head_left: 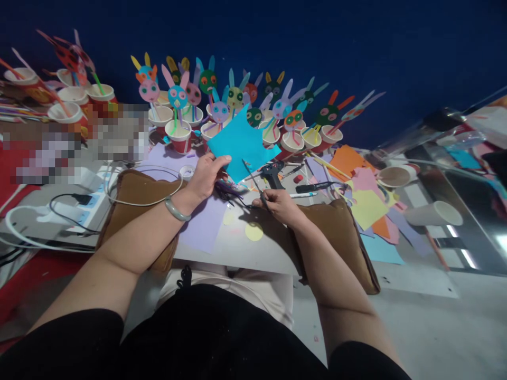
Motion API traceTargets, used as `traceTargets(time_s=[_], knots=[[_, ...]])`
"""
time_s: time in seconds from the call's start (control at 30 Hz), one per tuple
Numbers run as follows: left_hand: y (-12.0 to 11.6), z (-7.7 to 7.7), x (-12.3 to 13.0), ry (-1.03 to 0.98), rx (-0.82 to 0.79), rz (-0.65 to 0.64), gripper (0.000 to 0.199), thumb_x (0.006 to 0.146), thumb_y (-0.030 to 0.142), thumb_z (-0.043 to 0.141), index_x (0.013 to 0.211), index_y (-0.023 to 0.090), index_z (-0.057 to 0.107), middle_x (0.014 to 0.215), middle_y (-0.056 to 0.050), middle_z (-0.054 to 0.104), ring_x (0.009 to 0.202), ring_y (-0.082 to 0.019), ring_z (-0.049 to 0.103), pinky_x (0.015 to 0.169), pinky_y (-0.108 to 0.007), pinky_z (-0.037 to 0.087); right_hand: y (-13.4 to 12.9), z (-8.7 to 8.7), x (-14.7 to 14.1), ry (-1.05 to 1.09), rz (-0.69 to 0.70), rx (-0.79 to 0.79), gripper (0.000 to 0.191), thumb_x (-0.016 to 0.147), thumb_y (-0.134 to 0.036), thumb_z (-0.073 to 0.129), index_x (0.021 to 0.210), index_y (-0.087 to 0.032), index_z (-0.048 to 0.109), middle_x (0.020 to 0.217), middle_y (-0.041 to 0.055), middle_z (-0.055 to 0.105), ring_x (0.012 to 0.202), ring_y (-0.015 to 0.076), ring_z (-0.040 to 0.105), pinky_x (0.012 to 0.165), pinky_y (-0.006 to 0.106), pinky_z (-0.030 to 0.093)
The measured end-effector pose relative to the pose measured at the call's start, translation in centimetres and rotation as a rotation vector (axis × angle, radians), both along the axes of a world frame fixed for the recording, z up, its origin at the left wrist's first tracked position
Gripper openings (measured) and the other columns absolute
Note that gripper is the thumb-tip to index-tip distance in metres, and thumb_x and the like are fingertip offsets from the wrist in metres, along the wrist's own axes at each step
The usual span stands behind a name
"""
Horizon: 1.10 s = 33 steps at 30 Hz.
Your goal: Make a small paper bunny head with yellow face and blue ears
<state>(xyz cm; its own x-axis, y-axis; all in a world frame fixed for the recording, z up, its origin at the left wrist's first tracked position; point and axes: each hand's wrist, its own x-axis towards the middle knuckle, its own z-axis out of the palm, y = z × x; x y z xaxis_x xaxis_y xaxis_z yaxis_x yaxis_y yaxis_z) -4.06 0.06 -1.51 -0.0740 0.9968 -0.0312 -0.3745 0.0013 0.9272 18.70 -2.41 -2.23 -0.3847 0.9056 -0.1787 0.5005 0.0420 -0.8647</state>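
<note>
My left hand (208,173) pinches the lower left edge of a bright blue sheet of paper (237,142), its thumb lying on the front. The sheet is held up above the table, and its right side has a jagged, cut outline. In my right hand (279,205) is a pair of scissors (256,182), fingers closed round the handles. The blades point up and left, with their tips at the lower part of the blue paper. Whether the blades are around the paper or only in front of it, I cannot tell.
Paper cups with rabbit-faced figures (178,134) line the back. A black glue gun (273,174) lies behind my right hand. Brown cushions (336,237) sit under both forearms. Coloured paper scraps (370,206) are piled right; a power strip (93,198) and cables lie left.
</note>
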Motion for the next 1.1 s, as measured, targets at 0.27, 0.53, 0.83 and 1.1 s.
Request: traceTargets(time_s=[0.27,0.53,0.83,1.1], knots=[[0.0,0.0,-0.5,-0.022,-0.007,-0.053,0.032,0.059,0.031,0.083,0.079,0.019,0.061,0.064,0.005,0.062,0.051,-0.009,0.057,0.045,-0.021,0.043,0.5,0.3,1.1,0.022,0.034,0.011,0.069,0.063,-0.077,0.079,0.056,-0.022,0.036,0.055,-0.0069,0.032,0.057,0.0083,0.028,0.055,0.028,0.021],[0.6,0.3,-1.4,-0.050,0.015,-0.004,0.030,0.061,0.034,0.082,0.084,0.021,0.067,0.075,0.002,0.068,0.064,-0.013,0.063,0.055,-0.025,0.052,0.8,1.0,1.7,-0.030,0.063,0.053,0.069,0.062,-0.072,0.081,0.056,-0.022,0.035,0.058,-0.0060,0.031,0.061,0.0093,0.027,0.056,0.028,0.021],[0.4,0.6,-1.5,0.051,0.053,-0.054,0.031,0.057,0.033,0.085,0.079,0.021,0.068,0.067,0.004,0.064,0.055,-0.009,0.055,0.047,-0.021,0.043,1.1,1.7,2.6,-0.052,0.021,0.106,0.069,0.062,-0.074,0.080,0.055,-0.023,0.034,0.058,-0.0060,0.028,0.060,0.0095,0.026,0.056,0.029,0.019],[0.5,0.4,-1.5,-0.043,0.060,-0.033,0.034,0.059,0.034,0.087,0.084,0.019,0.069,0.076,0.003,0.069,0.063,-0.010,0.063,0.059,-0.023,0.054,0.8,1.6,2.3,-0.066,0.119,0.005,0.070,0.064,-0.075,0.079,0.056,-0.023,0.032,0.057,-0.0069,0.027,0.059,0.0086,0.024,0.056,0.029,0.019]])
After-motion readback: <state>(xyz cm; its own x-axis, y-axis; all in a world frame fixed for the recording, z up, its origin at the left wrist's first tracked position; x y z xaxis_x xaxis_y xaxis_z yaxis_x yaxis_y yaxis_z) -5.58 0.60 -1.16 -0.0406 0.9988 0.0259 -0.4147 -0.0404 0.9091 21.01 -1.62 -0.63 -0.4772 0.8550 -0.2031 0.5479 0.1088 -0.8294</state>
